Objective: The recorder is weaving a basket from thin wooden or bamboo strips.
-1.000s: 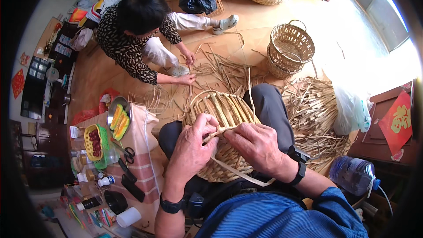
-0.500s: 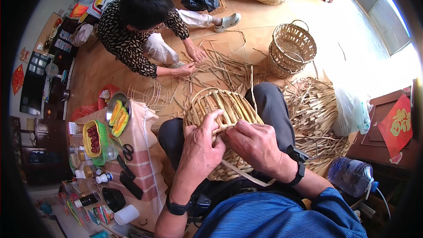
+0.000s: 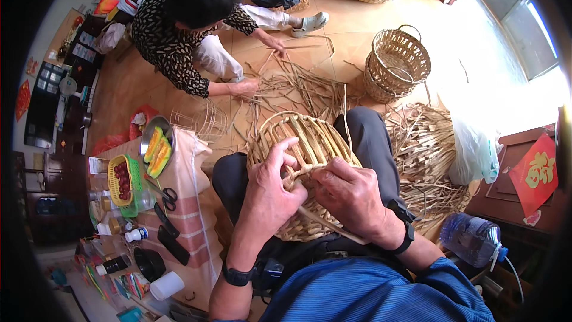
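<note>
A half-woven basket (image 3: 307, 137) of dried plant strips lies tilted in my lap, its rim toward me. My left hand (image 3: 271, 191) is closed on the rim, thumb at the edge and index finger raised and bent. Just right of it, my right hand (image 3: 351, 194) is pinched at the same rim; its fingertips are partly hidden. A loose pale strip (image 3: 325, 219) runs beneath the hands toward my right wrist. Another thin strip (image 3: 345, 113) sticks up from the basket's right side.
Across from me a person (image 3: 179, 42) handles scattered strips (image 3: 298, 83) on the floor. Stacked baskets (image 3: 396, 62) stand ahead right, above a large strip pile (image 3: 423, 143). A cloth-covered table (image 3: 193, 203) at left bears scissors (image 3: 169, 200), fruit and bottles. A water jug (image 3: 471, 238) lies right.
My left index finger has lifted and curled away from the rim. My right hand has shifted slightly along it. The other person's hands have moved apart over the strips.
</note>
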